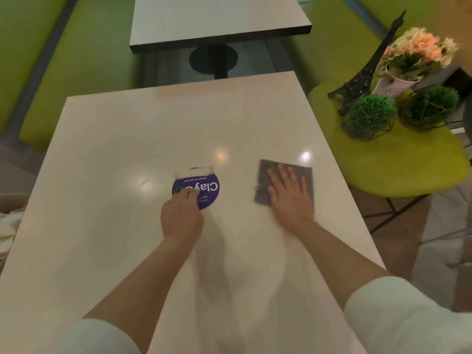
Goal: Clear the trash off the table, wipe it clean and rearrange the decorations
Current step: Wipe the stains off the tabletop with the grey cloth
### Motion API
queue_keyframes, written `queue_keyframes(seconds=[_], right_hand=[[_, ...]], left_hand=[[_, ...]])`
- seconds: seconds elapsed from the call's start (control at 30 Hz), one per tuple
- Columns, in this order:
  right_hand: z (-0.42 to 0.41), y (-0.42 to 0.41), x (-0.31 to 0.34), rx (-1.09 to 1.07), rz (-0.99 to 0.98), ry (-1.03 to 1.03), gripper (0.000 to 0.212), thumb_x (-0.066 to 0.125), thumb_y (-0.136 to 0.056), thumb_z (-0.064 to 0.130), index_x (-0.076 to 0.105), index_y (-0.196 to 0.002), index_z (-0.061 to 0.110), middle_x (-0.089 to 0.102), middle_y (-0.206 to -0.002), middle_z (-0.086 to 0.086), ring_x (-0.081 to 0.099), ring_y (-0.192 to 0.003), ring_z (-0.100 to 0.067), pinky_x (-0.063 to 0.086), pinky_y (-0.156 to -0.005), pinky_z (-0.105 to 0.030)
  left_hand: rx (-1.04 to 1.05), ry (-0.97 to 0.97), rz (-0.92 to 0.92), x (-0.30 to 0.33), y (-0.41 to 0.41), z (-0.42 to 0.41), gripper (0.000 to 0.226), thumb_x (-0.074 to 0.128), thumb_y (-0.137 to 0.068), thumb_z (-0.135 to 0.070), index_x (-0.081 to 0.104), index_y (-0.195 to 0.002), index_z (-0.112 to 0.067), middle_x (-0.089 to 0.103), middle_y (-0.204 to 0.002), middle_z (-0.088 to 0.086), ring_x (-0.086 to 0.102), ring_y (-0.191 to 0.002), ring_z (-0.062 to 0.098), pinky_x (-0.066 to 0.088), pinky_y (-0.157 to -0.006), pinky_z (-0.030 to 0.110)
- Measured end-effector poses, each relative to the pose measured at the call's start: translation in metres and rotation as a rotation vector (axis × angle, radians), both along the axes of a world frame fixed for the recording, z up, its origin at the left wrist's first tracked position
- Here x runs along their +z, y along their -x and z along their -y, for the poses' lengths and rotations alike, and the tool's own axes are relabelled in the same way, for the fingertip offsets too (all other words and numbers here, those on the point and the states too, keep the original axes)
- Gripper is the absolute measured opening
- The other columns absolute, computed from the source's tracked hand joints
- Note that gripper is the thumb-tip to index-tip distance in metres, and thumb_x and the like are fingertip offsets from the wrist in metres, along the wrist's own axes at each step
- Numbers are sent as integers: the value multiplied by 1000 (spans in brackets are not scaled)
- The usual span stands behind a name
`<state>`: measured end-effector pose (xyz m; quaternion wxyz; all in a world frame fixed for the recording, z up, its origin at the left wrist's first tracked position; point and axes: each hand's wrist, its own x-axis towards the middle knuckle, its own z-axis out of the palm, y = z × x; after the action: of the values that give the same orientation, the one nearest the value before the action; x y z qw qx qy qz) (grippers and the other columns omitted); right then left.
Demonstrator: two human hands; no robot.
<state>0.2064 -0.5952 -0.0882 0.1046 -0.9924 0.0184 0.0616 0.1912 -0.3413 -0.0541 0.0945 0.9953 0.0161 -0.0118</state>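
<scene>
Grey square cleaning cloth (284, 183) lies flat on the pale glossy bench (127, 139), right of centre; my right hand (290, 198) presses it, fingers straight and spread. My left hand (182, 217) grips the round purple sign (196, 190), fingers curled on it.

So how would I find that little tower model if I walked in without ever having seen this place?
Look to the right of the pale table being wiped, at the lime-green chair seat crowded with decorations. At the seat's far edge, left of the white pot of pink flowers, leans the tower model. It is the only dark, thin, pointed piece; the two green moss balls in front of it are round.
</scene>
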Motion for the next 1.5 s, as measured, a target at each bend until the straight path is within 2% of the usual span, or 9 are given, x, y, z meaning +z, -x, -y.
queue_keyframes(seconds=[0.17,0.3,0.43,0.57,0.63,0.77,1.03,1.33,1.5], right_hand=[[81,27,-6,-293,42,46,51,15,-105,39,13,-156,30,7,-164,2,5,-151,-20,3,-121,-48],[43,28,-2,-505,17,3,54,16,-106,38,8,-157,26,-1,-165,-3,-3,-151,-23,-4,-120,-48],[-77,67,-2,-141,25,-49,64,2,-96,43,17,-156,27,7,-164,-4,5,-151,-25,-2,-120,-48],[-128,111,4,232,-42,-118,53,26,-98,40,47,-144,28,38,-154,-2,33,-144,-24,12,-116,-45],[-100,112,0,275,-30,-104,55,20,-98,42,40,-148,32,31,-158,3,25,-147,-20,6,-118,-42],[4,117,-5,-63,20,9,63,-3,-93,49,9,-154,37,2,-164,9,-3,-151,-14,-5,-121,-40],[58,144,0,-627,-23,8,53,16,-105,39,8,-157,31,1,-165,1,-2,-151,-21,-1,-121,-48],[-119,231,5,18,-20,-142,52,17,-103,41,24,-154,32,12,-163,5,3,-151,-18,0,-121,-44],[-10,243,1,-317,-9,-4,58,4,-99,46,13,-155,37,7,-164,8,0,-151,-16,-4,-122,-40]], left_hand=[[18,28,-74,0,9,7,60,47,-86,-2,41,-145,-13,43,-148,3,41,-133,23,34,-100,35],[35,62,-79,-1,7,0,60,45,-88,-3,40,-147,-16,40,-152,1,39,-136,21,32,-104,35],[23,84,-143,0,8,-6,62,43,-90,-3,36,-150,-17,33,-156,-2,34,-141,18,31,-107,34],[14,25,-156,9,8,-2,53,45,-92,-12,44,-145,-21,41,-151,-3,37,-138,17,30,-108,34],[37,44,-84,10,13,3,41,44,-95,-16,55,-135,-23,54,-137,2,45,-127,23,33,-101,37],[2,291,28,3,38,21,27,49,-98,-17,64,-119,-23,60,-116,3,49,-109,24,42,-91,38],[74,656,-134,13,88,29,18,52,-96,-43,63,-103,-31,60,-82,-9,60,-78,11,50,-69,32],[21,550,-227,12,126,15,32,38,-100,-49,64,-102,-30,64,-90,-10,60,-84,13,46,-72,32],[-33,504,-277,12,147,10,29,38,-100,-47,64,-104,-34,63,-87,-12,60,-80,10,47,-70,31]])
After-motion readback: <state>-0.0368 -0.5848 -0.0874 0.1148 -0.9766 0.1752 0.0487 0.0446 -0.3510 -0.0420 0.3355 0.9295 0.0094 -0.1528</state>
